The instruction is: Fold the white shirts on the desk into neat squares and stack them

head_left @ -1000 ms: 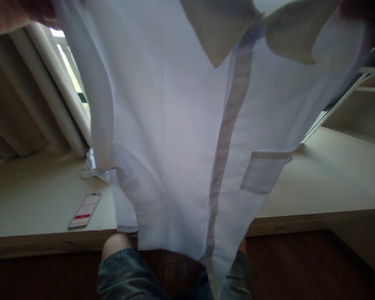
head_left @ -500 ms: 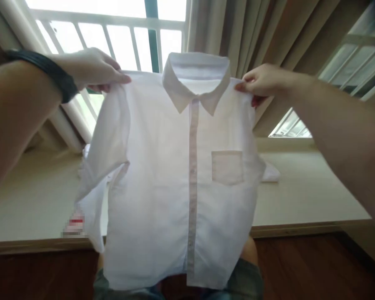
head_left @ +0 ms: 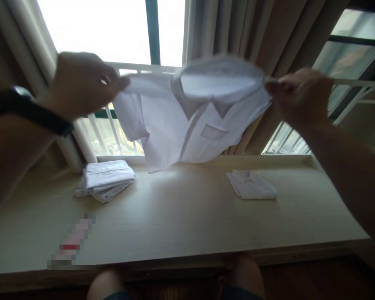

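Shirt: your white short-sleeved shirt has a collar, a button placket and one chest pocket; it is blurred and swung out nearly flat, front towards you, hem billowing away towards the window.
Where it is: in the air above the far half of the tabletop, touching nothing but your hands, in front of the curtain and the window.
Left hand: your left hand, a dark band on its wrist, has its fingers closed narrow on the shirt's shoulder seam.
Right hand: your right hand pinches the other shoulder, fingers closed tight on the cloth.
On the tabletop: a stack of folded white shirts lies at the far left, a single folded shirt at the far right, well apart, and a pixelated phone near the front edge.
Since half a second ago: the shirt hung straight down and covered your knees; now it has flared up and forward, and both piles and the phone show in full.
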The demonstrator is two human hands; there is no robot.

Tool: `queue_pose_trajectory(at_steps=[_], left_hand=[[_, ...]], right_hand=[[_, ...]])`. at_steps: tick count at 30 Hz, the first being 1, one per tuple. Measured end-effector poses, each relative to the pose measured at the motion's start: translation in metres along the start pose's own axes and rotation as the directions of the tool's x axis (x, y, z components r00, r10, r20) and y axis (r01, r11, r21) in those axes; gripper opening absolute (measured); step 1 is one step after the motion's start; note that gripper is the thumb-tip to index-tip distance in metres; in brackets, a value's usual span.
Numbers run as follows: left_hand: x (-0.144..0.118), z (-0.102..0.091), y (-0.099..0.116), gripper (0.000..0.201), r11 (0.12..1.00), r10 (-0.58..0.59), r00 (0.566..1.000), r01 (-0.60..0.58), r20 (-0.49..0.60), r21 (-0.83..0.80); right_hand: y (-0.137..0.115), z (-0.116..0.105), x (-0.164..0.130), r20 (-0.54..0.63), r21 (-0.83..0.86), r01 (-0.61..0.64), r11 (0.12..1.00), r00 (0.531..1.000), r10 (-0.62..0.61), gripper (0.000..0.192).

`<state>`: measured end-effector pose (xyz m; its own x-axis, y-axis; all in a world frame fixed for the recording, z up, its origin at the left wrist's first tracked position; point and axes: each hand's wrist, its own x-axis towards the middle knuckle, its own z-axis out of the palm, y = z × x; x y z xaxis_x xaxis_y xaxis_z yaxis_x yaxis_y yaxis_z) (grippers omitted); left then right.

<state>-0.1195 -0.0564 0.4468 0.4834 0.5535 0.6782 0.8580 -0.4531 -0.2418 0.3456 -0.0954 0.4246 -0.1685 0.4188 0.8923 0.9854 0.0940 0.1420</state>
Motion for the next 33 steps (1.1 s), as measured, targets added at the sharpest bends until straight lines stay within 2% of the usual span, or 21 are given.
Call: queue_pose_trajectory(at_steps=[2,4,5,7,9,11,13,15,17,19,22,25,29,33], left_hand=[[-0.048,0.015,0.017,0.063,0.996,0.078,0.995,-0.080,-0.063,-0.030],[-0.112,0.045,0.036,0.058,0.982,0.137,0.988,-0.145,-0.073,-0.123],[-0.148,0.063,0.046,0.048,0.973,0.130,0.990,-0.139,-0.058,-0.182],[-0.222,0.104,0.069,0.036,0.964,0.044,0.997,-0.024,0.069,-0.267],[-0.292,0.143,0.094,0.033,0.944,-0.085,0.972,0.149,0.221,-0.294],[-0.354,0.173,0.119,0.033,0.906,-0.188,0.908,0.307,0.375,-0.291],[-0.403,0.193,0.142,0.029,0.855,-0.270,0.825,0.442,0.496,-0.271],[-0.440,0.204,0.158,0.028,0.808,-0.362,0.761,0.545,0.539,-0.226],[-0.462,0.207,0.166,0.031,0.768,-0.433,0.730,0.606,0.530,-0.208],[-0.473,0.206,0.169,0.035,0.737,-0.471,0.720,0.639,0.510,-0.221],[-0.479,0.201,0.171,0.038,0.694,-0.512,0.699,0.679,0.499,-0.239],[-0.481,0.195,0.175,0.037,0.671,-0.532,0.673,0.705,0.514,-0.228],[-0.473,0.189,0.176,0.034,0.723,-0.514,0.665,0.676,0.542,-0.143],[-0.440,0.195,0.165,0.039,0.799,-0.532,0.698,0.601,0.480,0.013]], right_hand=[[-0.012,0.004,-0.072,0.025,0.065,-0.024,0.998,0.999,0.023,0.070],[-0.029,0.016,-0.155,0.089,0.146,-0.042,0.988,0.996,0.029,0.056],[-0.039,0.023,-0.199,0.122,0.192,-0.067,0.979,0.991,0.044,0.050],[-0.063,0.041,-0.284,0.267,0.288,-0.152,0.945,0.961,0.073,0.040],[-0.092,0.056,-0.361,0.444,0.314,-0.276,0.908,0.889,0.116,0.036],[-0.120,0.065,-0.425,0.614,0.297,-0.392,0.871,0.777,0.140,0.033],[-0.144,0.066,-0.471,0.720,0.249,-0.477,0.843,0.674,0.169,0.029],[-0.160,0.062,-0.501,0.757,0.187,-0.539,0.821,0.612,0.230,0.027],[-0.170,0.056,-0.517,0.756,0.148,-0.582,0.800,0.588,0.288,0.033],[-0.176,0.050,-0.523,0.743,0.161,-0.610,0.776,0.593,0.312,0.039],[-0.180,0.044,-0.522,0.717,0.233,-0.642,0.731,0.621,0.316,0.039],[-0.181,0.040,-0.521,0.714,0.268,-0.676,0.687,0.618,0.329,0.036],[-0.178,0.035,-0.526,0.717,0.266,-0.695,0.668,0.606,0.345,0.032],[-0.178,0.035,-0.531,0.731,0.271,-0.680,0.681,0.606,0.314,0.031]])
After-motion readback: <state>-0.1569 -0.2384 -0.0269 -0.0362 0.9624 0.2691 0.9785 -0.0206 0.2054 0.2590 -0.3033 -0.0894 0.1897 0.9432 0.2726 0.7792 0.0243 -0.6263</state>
